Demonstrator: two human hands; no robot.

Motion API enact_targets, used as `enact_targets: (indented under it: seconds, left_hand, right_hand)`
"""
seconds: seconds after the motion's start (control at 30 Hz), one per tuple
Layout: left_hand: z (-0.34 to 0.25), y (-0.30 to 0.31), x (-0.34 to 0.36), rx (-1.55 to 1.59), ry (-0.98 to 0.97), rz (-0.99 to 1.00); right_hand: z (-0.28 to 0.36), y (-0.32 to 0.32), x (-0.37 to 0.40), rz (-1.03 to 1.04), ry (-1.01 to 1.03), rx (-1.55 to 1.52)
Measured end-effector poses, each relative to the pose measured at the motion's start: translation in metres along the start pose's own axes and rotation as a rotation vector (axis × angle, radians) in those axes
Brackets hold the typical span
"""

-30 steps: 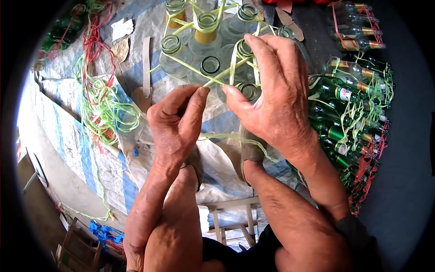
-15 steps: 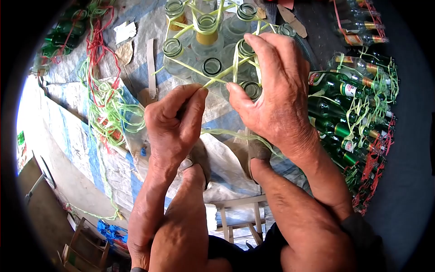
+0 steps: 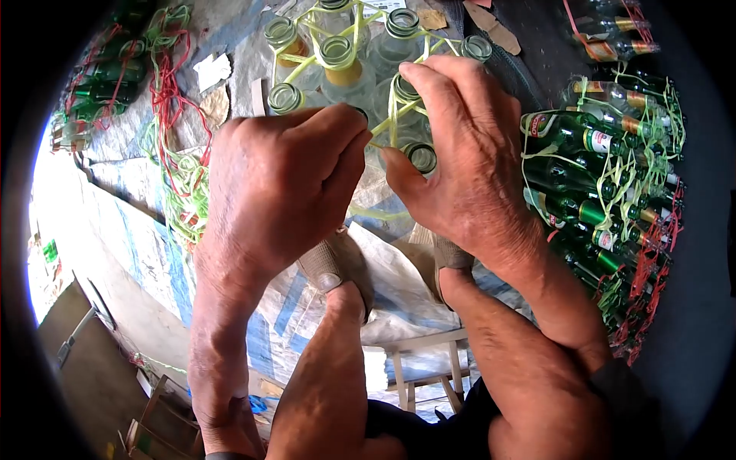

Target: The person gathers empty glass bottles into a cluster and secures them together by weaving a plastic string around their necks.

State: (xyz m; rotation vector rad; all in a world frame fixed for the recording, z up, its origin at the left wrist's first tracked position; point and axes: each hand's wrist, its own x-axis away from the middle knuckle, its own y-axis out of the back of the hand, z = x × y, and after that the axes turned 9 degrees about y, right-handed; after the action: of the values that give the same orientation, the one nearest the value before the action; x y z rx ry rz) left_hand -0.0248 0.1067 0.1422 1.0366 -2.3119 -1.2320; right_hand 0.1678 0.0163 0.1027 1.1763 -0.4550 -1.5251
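A cluster of clear glass bottles (image 3: pixel 337 52) stands upright, their necks laced together with yellow-green plastic string (image 3: pixel 392 115). My left hand (image 3: pixel 295 180) is closed in a pinch on the string at the near side of the cluster, its fingertips turned away from view. It hides part of one bottle mouth. My right hand (image 3: pixel 475 153) curves around the right side with fingers apart. Its index fingertip is at the neck of one bottle (image 3: pixel 406 88), and its thumb is beside the front bottle (image 3: pixel 420 157), close to the taut string.
Bundles of green bottles (image 3: pixel 563 176) tied with string lie at the right; more green bottles (image 3: pixel 107 73) are at the upper left. Red string (image 3: pixel 172 92) and light green string (image 3: pixel 188 192) lie tangled on the blue-and-white sheet (image 3: pixel 295 299). A wooden stool (image 3: pixel 425 345) stands between my legs.
My left hand has risen nearer the camera and turned over, staying pinched on the string. My right hand stays around the bottle necks. The view has shifted slightly.
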Motion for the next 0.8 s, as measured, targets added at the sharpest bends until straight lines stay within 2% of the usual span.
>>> enact_targets:
  seconds: [0.3,0.53,0.8]
  left_hand:
    - [0.017,0.007,-0.047,-0.195,-0.260,0.090]
    - [0.028,0.002,-0.057,0.005,-0.129,0.169]
    - [0.033,0.005,-0.061,0.011,-0.052,0.209]
  right_hand:
    - [0.002,0.002,0.000,-0.001,-0.005,0.007]
    - [0.002,0.002,-0.001,0.002,-0.012,0.006]
    - [0.003,0.001,0.000,0.012,-0.034,0.019]
